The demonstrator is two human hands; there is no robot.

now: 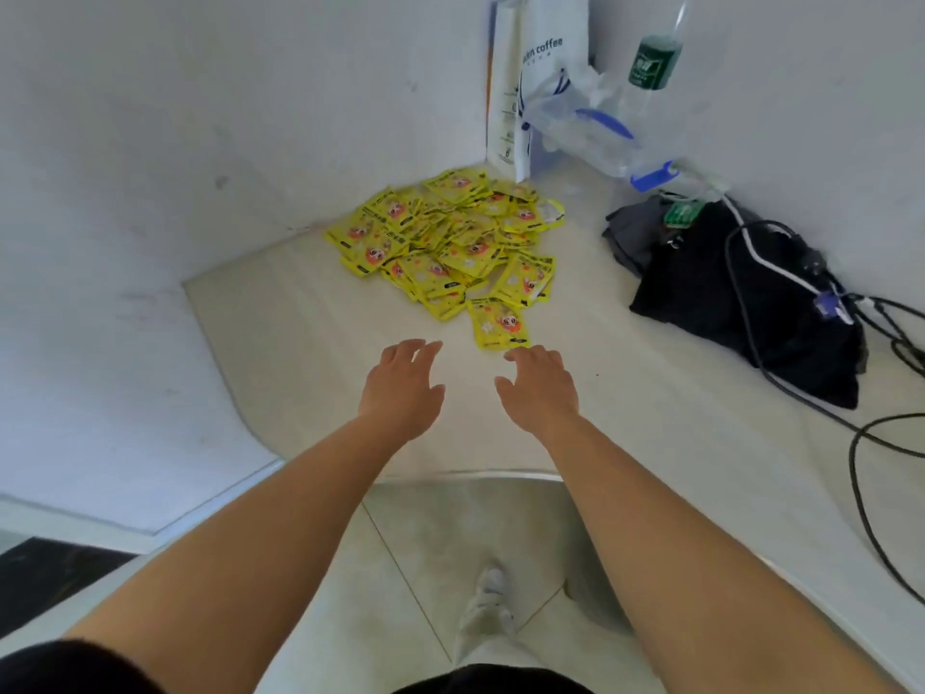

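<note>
Hands, left [403, 388] and right [540, 388], were open and apart, reaching for the yellow packets [445, 242] just ahead; next, grab the nearest packet [500, 325].

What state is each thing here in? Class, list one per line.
left hand, open, holding nothing.
right hand, open, fingertips by the nearest sachet.
yellow sachets, heaped loosely on the table.
paper bag, upright against the wall.
bottle, standing in the corner.
black bag, slumped.
</note>
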